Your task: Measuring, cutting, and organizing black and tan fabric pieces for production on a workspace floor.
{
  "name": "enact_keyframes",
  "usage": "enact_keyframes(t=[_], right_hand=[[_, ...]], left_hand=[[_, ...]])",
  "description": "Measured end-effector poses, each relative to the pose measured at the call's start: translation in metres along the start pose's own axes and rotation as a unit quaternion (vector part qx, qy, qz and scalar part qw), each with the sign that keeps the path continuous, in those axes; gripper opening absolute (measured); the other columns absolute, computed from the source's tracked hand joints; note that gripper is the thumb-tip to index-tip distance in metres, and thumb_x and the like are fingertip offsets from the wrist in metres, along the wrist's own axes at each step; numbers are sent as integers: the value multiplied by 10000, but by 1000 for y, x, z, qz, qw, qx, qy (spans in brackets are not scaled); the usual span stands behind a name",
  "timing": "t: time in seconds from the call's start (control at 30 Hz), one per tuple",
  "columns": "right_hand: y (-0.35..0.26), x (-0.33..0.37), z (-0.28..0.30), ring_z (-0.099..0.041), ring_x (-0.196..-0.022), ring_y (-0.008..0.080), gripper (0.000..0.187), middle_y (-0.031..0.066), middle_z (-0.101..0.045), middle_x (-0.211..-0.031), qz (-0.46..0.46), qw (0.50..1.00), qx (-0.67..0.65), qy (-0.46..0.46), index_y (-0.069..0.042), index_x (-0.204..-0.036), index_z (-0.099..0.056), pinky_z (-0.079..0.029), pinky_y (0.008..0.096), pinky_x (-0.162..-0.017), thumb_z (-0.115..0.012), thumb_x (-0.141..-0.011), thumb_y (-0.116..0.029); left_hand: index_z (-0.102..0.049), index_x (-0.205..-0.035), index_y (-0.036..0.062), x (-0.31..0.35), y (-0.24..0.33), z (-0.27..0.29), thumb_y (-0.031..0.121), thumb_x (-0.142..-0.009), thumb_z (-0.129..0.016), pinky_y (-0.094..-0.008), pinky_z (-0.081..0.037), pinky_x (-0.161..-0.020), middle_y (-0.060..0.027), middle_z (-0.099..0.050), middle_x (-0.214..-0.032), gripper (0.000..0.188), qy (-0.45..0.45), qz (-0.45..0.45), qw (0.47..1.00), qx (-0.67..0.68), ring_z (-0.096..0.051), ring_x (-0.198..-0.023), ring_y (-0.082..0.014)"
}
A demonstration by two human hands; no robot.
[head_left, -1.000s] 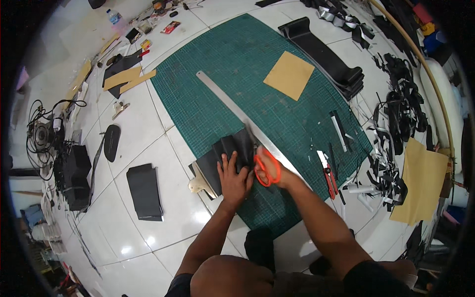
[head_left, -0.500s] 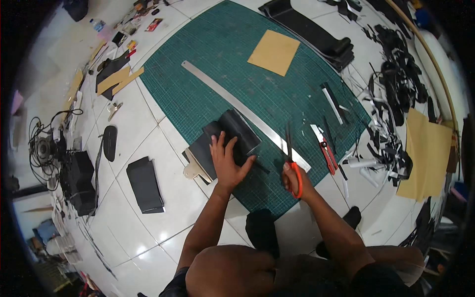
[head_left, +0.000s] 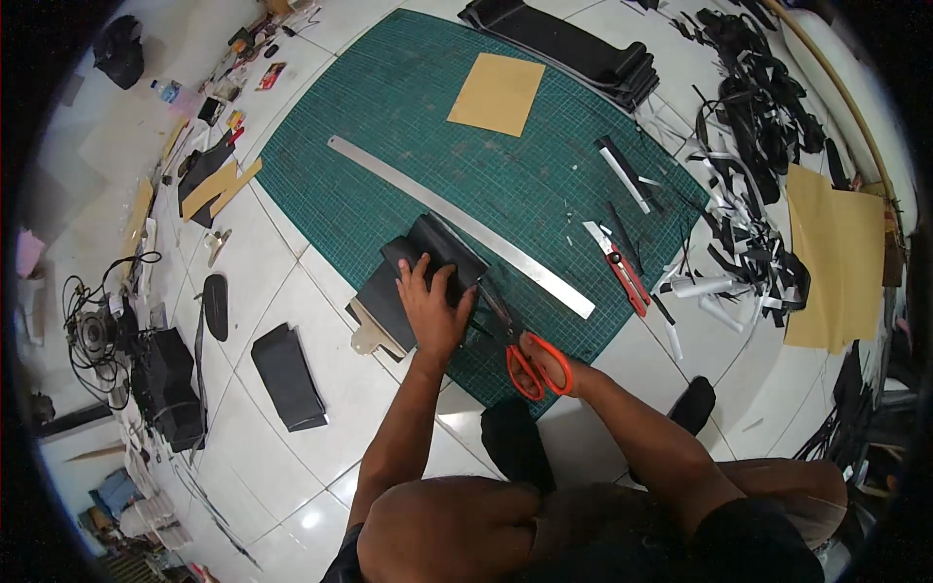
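Note:
My left hand [head_left: 433,309] lies with spread fingers on a sheet of black material [head_left: 386,303], part of it rolled or folded over at the far side. A metal bulldog clip [head_left: 372,337] grips that sheet's left edge, over a tan board. In my right hand [head_left: 544,369] are scissors [head_left: 540,370] with orange handles, fingers through the loops. Their blades point up and left, parted, at the right edge of the black material; the exact contact is hard to make out. Beyond, a long steel ruler [head_left: 466,225] lies diagonally across the green cutting mat [head_left: 360,107].
Right of the ruler lies a red utility knife [head_left: 625,277]. A tan square sheet [head_left: 497,94] and folded black material [head_left: 564,49] are at the far side. Black and white scraps [head_left: 753,214] pile up at the right. On the left tiles rests a black folded piece [head_left: 289,377].
The scissors have come left and down from over the ruler to the black material's edge, and their handles have spread. My left hand stays on the material. The whole view has shifted slightly.

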State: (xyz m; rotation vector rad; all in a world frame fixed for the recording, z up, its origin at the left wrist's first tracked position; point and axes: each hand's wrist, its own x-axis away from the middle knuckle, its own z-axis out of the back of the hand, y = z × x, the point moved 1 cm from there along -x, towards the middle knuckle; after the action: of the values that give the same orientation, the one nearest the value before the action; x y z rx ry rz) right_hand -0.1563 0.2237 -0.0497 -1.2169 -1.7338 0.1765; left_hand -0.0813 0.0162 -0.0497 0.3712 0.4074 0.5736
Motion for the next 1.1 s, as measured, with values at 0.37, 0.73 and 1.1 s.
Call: enact_keyframes(t=[0.37, 0.73, 1.1], right_hand=[[-21, -33, 8, -505, -587, 152, 724, 30, -524, -656, 5, 1000, -26, 9, -87, -801, -582, -443, 295, -566, -293, -906, -742], [-34, -39, -8, -508, -555, 141, 681, 19, -490, -619, 1, 998, 2, 63, -112, -782, -546, -414, 294, -501, -329, -895, -747], [-30, -38, -14, -403, -451, 112, 590, -18, -442, -560, 25, 983, 113, 141, -130, -700, -495, -312, 274, -420, -396, -934, -662]], left_hand=[[-609, -1049, 116, 3, -4, -7, 231, -746, -781, -657, -228, -1071, -190, -449, -1358, 367, 28, -25, 999, 27, -279, -1350, -511], [-659, -969, 124, 9, -12, -3, 270, -730, -786, -665, -280, -1033, -180, -474, -1346, 308, 59, -21, 998, 11, -310, -1332, -496], [-631, -915, 141, 13, -17, -12, 216, -781, -724, -684, -223, -1066, -159, -436, -1374, 179, 41, -28, 998, 33, -245, -1371, -500]])
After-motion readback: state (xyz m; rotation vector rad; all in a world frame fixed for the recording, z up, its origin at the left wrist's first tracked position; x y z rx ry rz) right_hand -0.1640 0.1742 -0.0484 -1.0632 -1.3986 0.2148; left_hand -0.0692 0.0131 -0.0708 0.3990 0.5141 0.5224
